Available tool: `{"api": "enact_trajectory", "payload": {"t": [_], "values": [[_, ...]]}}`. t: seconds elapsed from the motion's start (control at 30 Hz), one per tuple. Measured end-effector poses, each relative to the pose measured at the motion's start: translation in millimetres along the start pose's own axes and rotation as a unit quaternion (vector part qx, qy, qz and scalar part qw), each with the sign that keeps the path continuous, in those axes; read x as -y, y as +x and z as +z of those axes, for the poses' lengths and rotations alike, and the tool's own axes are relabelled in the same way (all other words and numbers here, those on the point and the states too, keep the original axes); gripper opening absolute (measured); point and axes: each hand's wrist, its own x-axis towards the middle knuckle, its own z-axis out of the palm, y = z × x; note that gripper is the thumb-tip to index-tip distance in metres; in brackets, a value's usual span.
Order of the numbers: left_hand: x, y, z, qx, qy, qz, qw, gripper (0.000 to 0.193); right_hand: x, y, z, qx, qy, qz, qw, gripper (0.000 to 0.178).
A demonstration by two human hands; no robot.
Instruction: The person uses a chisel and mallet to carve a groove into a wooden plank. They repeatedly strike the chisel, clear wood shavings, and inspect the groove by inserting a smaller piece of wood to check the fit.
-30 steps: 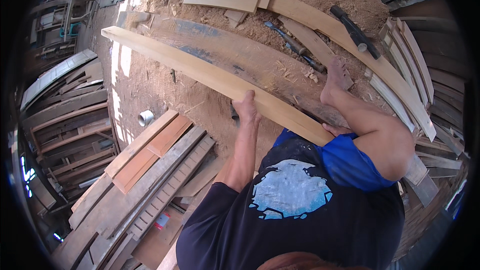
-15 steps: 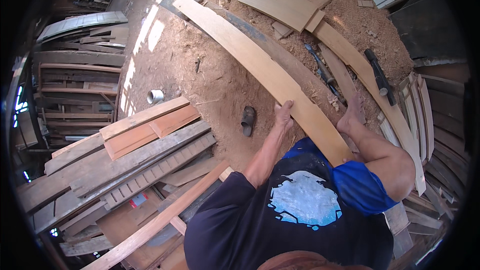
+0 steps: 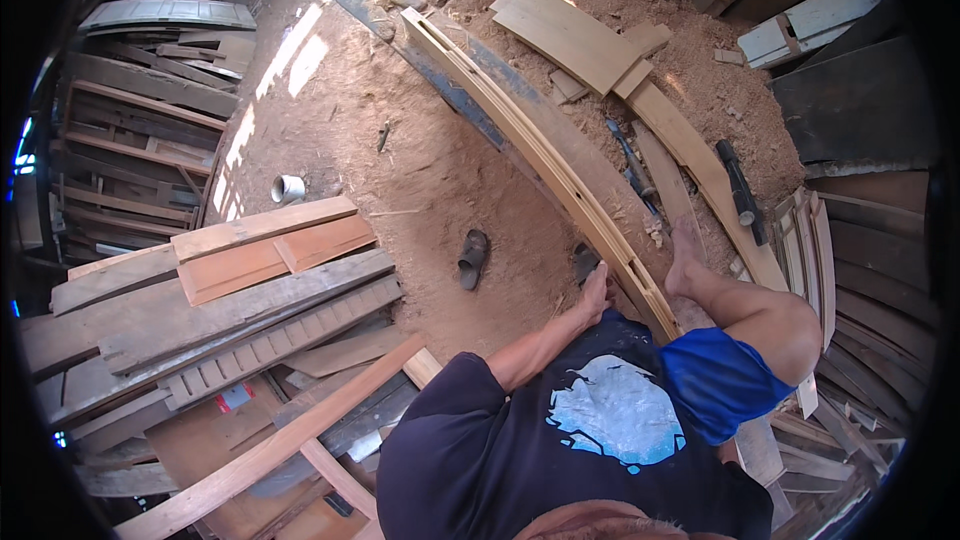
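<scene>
A long pale wooden plank (image 3: 530, 145) stands on its narrow edge and runs from my lap toward the far left. A groove and slots are cut along its upward edge. My left hand (image 3: 597, 292) is closed at the plank's near left side, with some of its fingers hidden. The near end of the plank lies by my blue shorts, between my body and my bent right leg. My right hand is out of sight. Beneath the plank lies a grey, worn board (image 3: 490, 70) on the ground.
To the right lie a blue-handled tool (image 3: 632, 165), a dark tool (image 3: 740, 190) and more pale boards (image 3: 570, 35). A sandal (image 3: 472, 258) and a white cup-like container (image 3: 288, 189) sit on the dusty ground. Stacked planks (image 3: 240, 325) fill the left side. Sawdust covers the far ground.
The plank has turned from its broad face onto its edge, and its far end has shifted right. My left hand has moved slightly down and right along with it.
</scene>
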Motion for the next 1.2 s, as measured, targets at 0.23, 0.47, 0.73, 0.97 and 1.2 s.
{"api": "enact_trajectory", "payload": {"t": [0.23, 0.47, 0.73, 0.97, 1.2], "values": [[-34, -29, 32, -0.169, 0.285, 0.216, 0.918, 0.103, 15, 14, -3, -0.009, -0.007, -0.028, 1.0, 0.029], [-84, 36, 34, -0.157, 0.365, 0.3, 0.867, 0.094, 4, 4, -2, -0.023, 0.022, -0.024, 0.999, 0.028], [-148, 57, -10, -0.132, 0.306, 0.362, 0.87, 0.058, 27, 8, -31, -0.04, 0.068, -0.037, 0.996, 0.027], [-144, 37, -14, -0.098, 0.256, 0.338, 0.901, 0.056, 25, 13, -216, -0.2, 0.231, -0.2, 0.931, 0.026], [-144, 21, 10, -0.106, 0.239, 0.332, 0.906, 0.055, 201, -86, -284, -0.495, 0.035, -0.233, 0.836, 0.023]]}}
